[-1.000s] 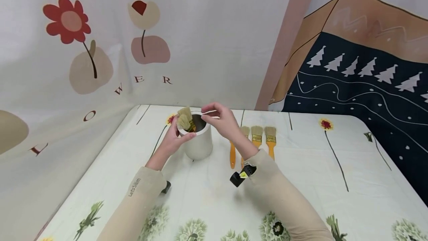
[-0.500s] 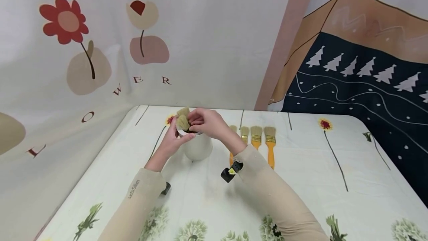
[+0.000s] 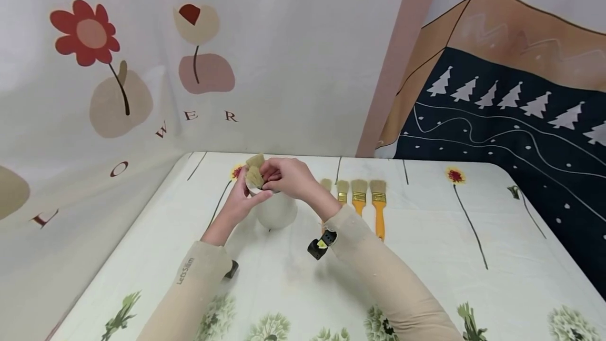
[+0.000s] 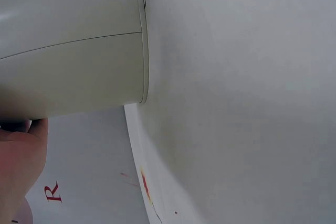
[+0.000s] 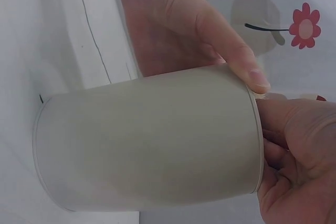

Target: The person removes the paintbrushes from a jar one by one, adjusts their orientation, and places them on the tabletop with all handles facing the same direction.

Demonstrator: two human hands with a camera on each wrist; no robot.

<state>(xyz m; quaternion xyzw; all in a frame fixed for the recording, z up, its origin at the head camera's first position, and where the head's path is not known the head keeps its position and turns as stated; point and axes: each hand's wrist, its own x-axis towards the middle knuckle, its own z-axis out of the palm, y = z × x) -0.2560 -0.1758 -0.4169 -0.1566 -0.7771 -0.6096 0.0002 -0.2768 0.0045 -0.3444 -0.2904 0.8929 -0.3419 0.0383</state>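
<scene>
A pale, off-white cylindrical pot (image 3: 276,212) stands at the left-middle of the table, and my left hand (image 3: 241,199) grips its upper left side, thumb over the rim. Two paintbrushes (image 3: 254,177) stick up from its mouth, bristles upward, leaning left. My right hand (image 3: 291,178) reaches in from the right, fingers bent down at the opening, close beside the bristles. In the right wrist view, the right hand (image 5: 310,145) has its fingertips hidden past the rim of the pot (image 5: 152,145); I cannot tell whether they pinch a brush.
Several orange-handled paintbrushes (image 3: 379,207) lie in a row right of the pot, partly behind the right forearm. A flower-print cloth (image 3: 426,278) covers the table. Printed curtains (image 3: 293,67) hang along the back edge.
My right hand has come left and down from above the pot's right rim to its mouth beside the bristles. The left hand keeps its grip on the pot.
</scene>
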